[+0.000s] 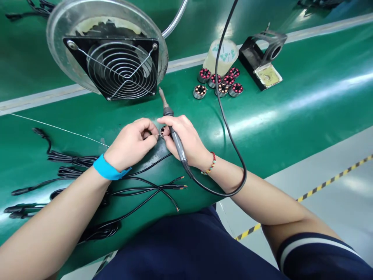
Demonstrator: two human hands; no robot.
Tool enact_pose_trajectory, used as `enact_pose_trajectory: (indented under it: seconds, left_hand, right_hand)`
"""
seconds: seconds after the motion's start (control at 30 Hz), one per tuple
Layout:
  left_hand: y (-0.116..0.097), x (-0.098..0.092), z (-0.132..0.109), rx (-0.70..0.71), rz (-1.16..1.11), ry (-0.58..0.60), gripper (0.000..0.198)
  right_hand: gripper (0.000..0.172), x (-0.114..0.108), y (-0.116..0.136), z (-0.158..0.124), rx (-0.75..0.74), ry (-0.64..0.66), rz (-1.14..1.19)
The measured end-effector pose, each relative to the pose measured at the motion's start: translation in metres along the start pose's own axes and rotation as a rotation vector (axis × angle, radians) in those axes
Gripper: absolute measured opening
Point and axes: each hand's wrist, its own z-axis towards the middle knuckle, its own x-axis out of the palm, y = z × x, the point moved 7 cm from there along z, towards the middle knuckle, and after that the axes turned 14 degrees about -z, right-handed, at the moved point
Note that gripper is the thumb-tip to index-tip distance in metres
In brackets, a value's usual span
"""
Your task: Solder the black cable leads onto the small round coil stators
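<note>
My right hand [188, 142] is closed round the grip of a soldering iron [178, 146], whose tip points up and away from me. The fingertips of that hand also touch a small round motor stator [162, 132], mostly hidden behind them. Close on its left, my left hand [135, 140] pinches what looks like thin solder wire [61, 128]; the strand runs in from the far left and passes under the hand. Just below, a black cable [151, 165] leads toward the stator; its end is hidden by my right hand.
A fan with a wire guard [126, 77] stands beyond my hands. Several stators [223, 89] sit by a translucent tub [221, 58]. The iron stand [262, 58] is at back right. Bundled black cables [72, 159] lie left; the iron's cord [230, 132] loops over my right forearm.
</note>
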Motion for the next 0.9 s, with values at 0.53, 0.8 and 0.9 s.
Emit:
enact_pose_trajectory:
  seconds: [0.53, 0.8, 0.9]
  left_hand:
    - [0.016, -0.012, 0.002, -0.282, -0.354, -0.043, 0.015]
    - [0.018, -0.006, 0.003, -0.273, -0.258, -0.074, 0.018]
    - [0.02, -0.005, 0.004, -0.272, -0.272, -0.032, 0.023]
  right_hand:
    - [0.049, -0.002, -0.004, -0.003, 0.059, 0.08, 0.003]
    - [0.05, -0.005, -0.004, -0.004, 0.04, 0.066, 0.028]
    - [0.05, -0.004, -0.004, -0.004, 0.03, 0.062, 0.031]
